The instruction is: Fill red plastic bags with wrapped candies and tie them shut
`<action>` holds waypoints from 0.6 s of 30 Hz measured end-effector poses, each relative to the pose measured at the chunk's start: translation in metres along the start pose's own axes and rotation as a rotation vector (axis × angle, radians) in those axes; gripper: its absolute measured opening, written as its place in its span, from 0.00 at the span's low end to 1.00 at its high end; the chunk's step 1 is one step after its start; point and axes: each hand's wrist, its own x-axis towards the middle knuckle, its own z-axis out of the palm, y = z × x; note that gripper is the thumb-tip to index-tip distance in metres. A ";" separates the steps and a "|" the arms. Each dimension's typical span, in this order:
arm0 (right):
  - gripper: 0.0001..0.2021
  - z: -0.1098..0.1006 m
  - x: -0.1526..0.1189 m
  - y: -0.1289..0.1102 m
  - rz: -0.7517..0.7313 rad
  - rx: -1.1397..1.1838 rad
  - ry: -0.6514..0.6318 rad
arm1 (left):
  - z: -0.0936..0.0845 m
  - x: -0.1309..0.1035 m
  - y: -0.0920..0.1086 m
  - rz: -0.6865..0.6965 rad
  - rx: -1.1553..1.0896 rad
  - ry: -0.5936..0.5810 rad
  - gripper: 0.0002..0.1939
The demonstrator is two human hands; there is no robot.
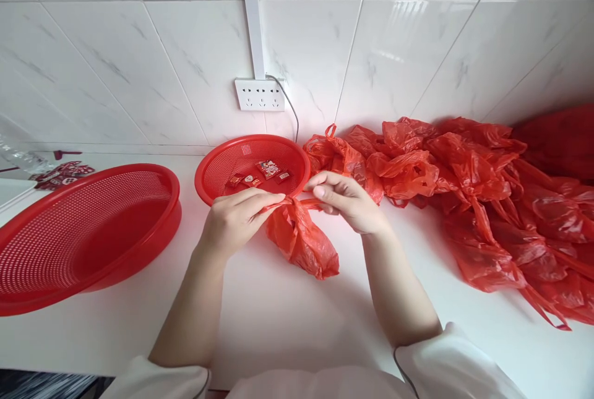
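A small red plastic bag [304, 241] hangs between my hands, its neck gathered into a knot and its lower part bulging over the white counter. My left hand [232, 216] pinches one of the bag's handles, drawn out to the left. On the other side, my right hand [346, 201] grips the opposite handle with curled fingers. Just behind the knot stands a round red plastic basket [208, 167], with several small red wrapped packets [268, 169] inside it. What the bag contains cannot be made out through the plastic.
Many red plastic bags [464, 170] are heaped along the right side of the white counter [288, 318]. A larger red basket [174, 192] stands at left, with dark red packets [65, 174] behind it. A power socket [260, 94] with a grey cable is on the tiled wall.
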 end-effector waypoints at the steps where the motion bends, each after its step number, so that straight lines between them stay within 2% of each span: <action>1: 0.12 -0.003 -0.002 -0.004 -0.033 -0.028 0.065 | -0.002 0.000 -0.001 -0.017 0.018 -0.011 0.12; 3: 0.12 -0.008 -0.008 -0.011 -0.093 -0.082 0.182 | -0.005 0.000 0.000 -0.100 0.079 0.021 0.13; 6: 0.14 -0.013 -0.014 -0.018 -0.146 -0.162 0.292 | -0.003 0.002 0.006 -0.269 0.155 0.176 0.14; 9: 0.16 -0.019 -0.017 -0.020 -0.199 -0.249 0.413 | -0.001 0.006 0.012 -0.402 0.105 0.260 0.14; 12: 0.19 -0.031 -0.020 -0.022 -0.232 -0.356 0.585 | -0.009 0.009 0.011 -0.579 -0.145 0.216 0.14; 15: 0.22 -0.048 -0.028 -0.026 -0.233 -0.442 0.785 | -0.028 0.008 0.002 -0.754 -0.425 0.179 0.14; 18: 0.23 -0.062 -0.037 -0.030 -0.229 -0.452 0.892 | -0.047 0.002 -0.010 -0.844 -0.536 0.109 0.13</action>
